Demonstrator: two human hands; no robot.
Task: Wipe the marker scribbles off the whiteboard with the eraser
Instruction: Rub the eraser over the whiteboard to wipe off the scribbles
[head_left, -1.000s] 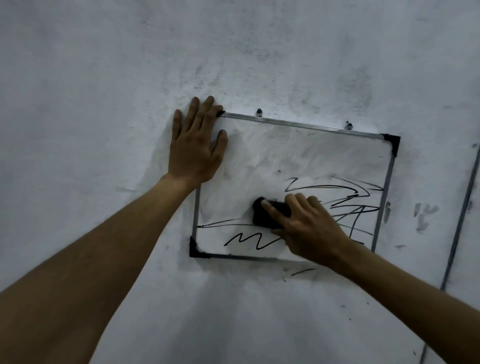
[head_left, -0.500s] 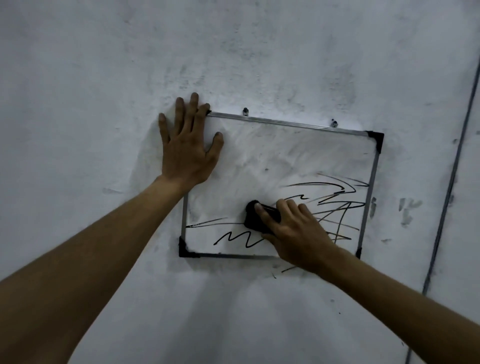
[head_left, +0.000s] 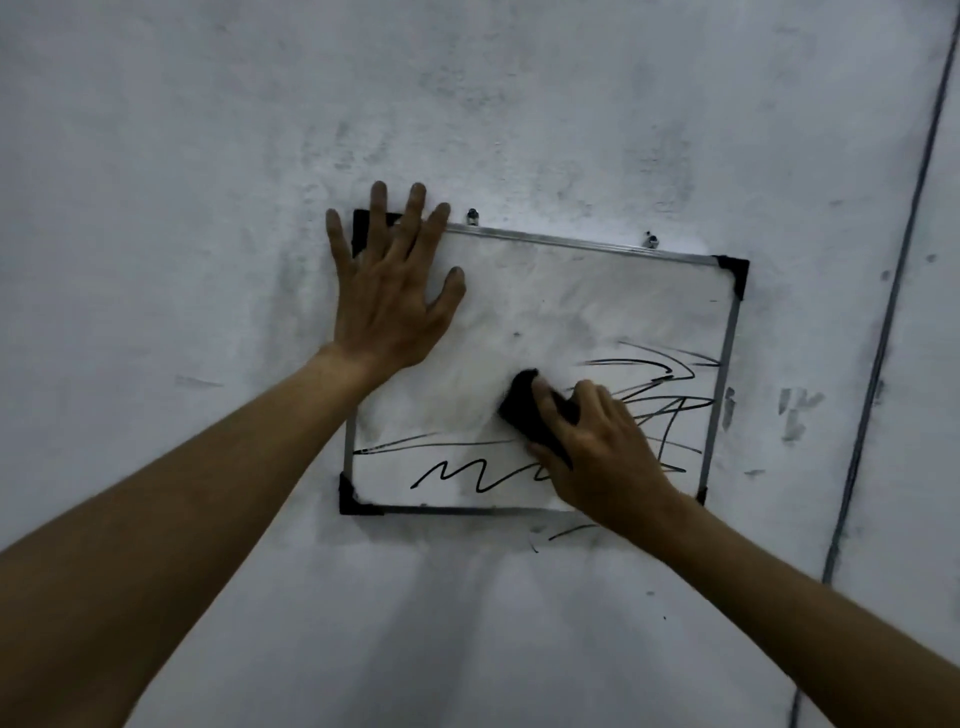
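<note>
A small metal-framed whiteboard (head_left: 571, 291) with black corner caps hangs on a grey wall. Its upper half is smeared grey. Black marker scribbles (head_left: 670, 384) cover the right middle, and a wavy line (head_left: 467, 475) runs along the bottom left. My right hand (head_left: 597, 452) presses a black eraser (head_left: 524, 405) flat against the board's centre, fingers wrapped over it. My left hand (head_left: 395, 291) lies flat with fingers spread on the board's top-left corner, covering part of the frame.
Two small screws (head_left: 471, 215) hold the board's top edge. The wall (head_left: 208, 208) carries stray marker marks below the board (head_left: 566, 532) and to its right (head_left: 795, 410). A thin dark cable (head_left: 883, 332) runs down the wall at the right.
My right hand has slid the eraser slightly up and to the right, tilting it. Scribble lines near the board's centre have gone. My left hand has stayed on the top-left corner.
</note>
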